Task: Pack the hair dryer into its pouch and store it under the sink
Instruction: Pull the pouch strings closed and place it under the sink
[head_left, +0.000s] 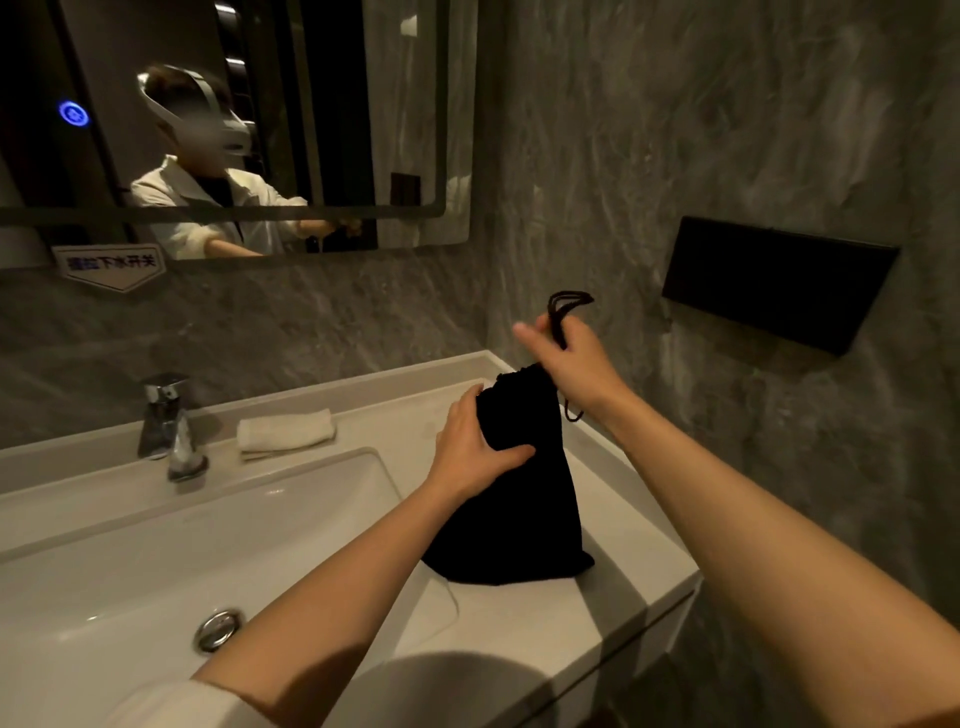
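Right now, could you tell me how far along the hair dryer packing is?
The black pouch bulges, apparently loaded. The left hand steadies its neck while the right hand pulls the drawstring. It stands on the counter, so storing it under the sink remains.

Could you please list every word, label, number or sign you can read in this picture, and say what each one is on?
"提拉下水开关": dark characters on the white arrow-shaped sticker at the mirror's lower left corner; slightly blurred, so this reading is likely but not certain.
Glowing blue round icon on the mirror: a symbol, its inner mark too blurred to read.
No readable text on the black pouch, the faucet, or the black wall box.
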